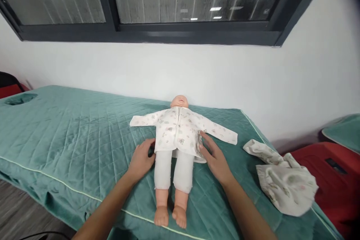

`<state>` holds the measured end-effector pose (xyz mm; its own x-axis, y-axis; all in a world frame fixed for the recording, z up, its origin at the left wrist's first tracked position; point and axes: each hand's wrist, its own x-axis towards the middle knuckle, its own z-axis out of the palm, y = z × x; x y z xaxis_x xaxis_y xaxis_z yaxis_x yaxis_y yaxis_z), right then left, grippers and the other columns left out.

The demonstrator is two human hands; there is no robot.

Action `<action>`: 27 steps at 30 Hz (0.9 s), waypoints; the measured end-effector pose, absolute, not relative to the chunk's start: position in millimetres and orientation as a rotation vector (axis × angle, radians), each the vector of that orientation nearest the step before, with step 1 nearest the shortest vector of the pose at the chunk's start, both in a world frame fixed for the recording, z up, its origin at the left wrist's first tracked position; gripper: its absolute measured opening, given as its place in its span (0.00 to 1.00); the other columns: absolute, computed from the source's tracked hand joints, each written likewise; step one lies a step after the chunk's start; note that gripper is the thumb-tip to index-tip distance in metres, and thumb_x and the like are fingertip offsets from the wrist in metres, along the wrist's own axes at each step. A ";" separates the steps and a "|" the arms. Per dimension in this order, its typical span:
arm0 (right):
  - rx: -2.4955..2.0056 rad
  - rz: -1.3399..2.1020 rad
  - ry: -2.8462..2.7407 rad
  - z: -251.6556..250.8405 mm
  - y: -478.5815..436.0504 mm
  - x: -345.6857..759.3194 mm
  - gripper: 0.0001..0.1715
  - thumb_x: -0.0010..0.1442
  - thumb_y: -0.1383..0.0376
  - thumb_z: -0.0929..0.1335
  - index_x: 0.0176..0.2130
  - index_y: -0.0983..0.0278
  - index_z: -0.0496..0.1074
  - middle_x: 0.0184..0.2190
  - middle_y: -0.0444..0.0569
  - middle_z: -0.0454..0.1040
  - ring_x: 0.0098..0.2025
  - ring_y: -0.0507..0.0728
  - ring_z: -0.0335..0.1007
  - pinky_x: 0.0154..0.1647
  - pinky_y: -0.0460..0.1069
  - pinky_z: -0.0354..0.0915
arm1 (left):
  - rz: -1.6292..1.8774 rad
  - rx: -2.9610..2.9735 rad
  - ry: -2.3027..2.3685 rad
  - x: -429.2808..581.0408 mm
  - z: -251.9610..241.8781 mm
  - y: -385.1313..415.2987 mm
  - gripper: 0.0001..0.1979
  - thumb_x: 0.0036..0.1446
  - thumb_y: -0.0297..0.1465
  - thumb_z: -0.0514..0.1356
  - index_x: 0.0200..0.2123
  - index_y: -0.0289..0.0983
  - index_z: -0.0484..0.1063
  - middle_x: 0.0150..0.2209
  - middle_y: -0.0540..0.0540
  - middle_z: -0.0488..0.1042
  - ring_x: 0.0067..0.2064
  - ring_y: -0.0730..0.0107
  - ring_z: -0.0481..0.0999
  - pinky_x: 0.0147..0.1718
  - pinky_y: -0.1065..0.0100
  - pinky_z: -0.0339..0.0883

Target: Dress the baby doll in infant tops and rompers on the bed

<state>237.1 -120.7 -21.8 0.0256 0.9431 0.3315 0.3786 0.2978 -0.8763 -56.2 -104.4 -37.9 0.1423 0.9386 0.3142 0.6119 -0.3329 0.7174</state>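
A baby doll (179,101) lies on its back, feet toward me, in a white printed jacket (168,131) with both sleeves spread wide. White cloth covers its legs down to the shins, and its feet are bare. My left hand (142,157) is beside the jacket's lower left edge, fingers curved and apart, with nothing visible in it. On the other side, my right hand (213,155) touches the jacket's right edge, thumb and fingers apart at the gathered hem. The fingertips of my left hand are partly hidden at the doll's side.
The doll rests on a bed with a green quilted cover (84,138). A crumpled white printed garment (289,183) lies at the right edge, near a red chair (326,165). Behind the bed are a white wall and a dark-framed window (180,35).
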 end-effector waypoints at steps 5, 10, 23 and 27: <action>-1.390 0.605 -1.612 -31.5 -170.1 234.5 0.24 0.61 0.59 0.68 0.57 0.53 0.67 0.57 0.47 0.69 0.58 0.60 0.66 0.59 0.58 0.64 | 1.051 1.882 1.319 -54.0 -38.3 -107.1 0.21 0.50 0.28 0.61 0.49 0.40 0.67 0.42 0.46 0.75 0.44 0.63 0.72 0.47 0.61 0.65; -1.472 0.495 -1.683 -26.3 -186.0 224.8 0.15 0.60 0.64 0.67 0.48 0.57 0.72 0.49 0.47 0.73 0.53 0.60 0.69 0.56 0.57 0.65 | 1.120 1.915 1.234 -56.7 -37.8 -110.1 0.03 0.57 0.30 0.55 0.35 0.39 0.67 0.34 0.50 0.69 0.37 0.69 0.67 0.40 0.66 0.61; -1.045 1.365 -0.614 -10.9 -122.5 235.6 0.07 0.59 0.62 0.67 0.38 0.62 0.74 0.44 0.52 0.79 0.52 0.58 0.74 0.60 0.54 0.67 | 1.358 1.249 1.178 -59.5 -31.2 -95.7 0.12 0.55 0.35 0.61 0.42 0.38 0.74 0.45 0.44 0.76 0.49 0.60 0.74 0.53 0.60 0.63; -0.910 1.587 -0.571 -5.7 -84.9 216.5 0.13 0.63 0.62 0.63 0.39 0.63 0.75 0.40 0.51 0.80 0.50 0.59 0.76 0.55 0.55 0.71 | 1.162 0.911 0.932 -40.3 -17.8 -73.2 0.19 0.55 0.39 0.64 0.46 0.35 0.75 0.51 0.40 0.77 0.53 0.55 0.74 0.55 0.58 0.65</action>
<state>216.5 -84.9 -5.7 -0.0366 0.9685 -0.2461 -0.5900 -0.2197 -0.7769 -40.3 -73.2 -17.8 0.1453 0.9823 -0.1181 -0.3285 0.1605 0.9308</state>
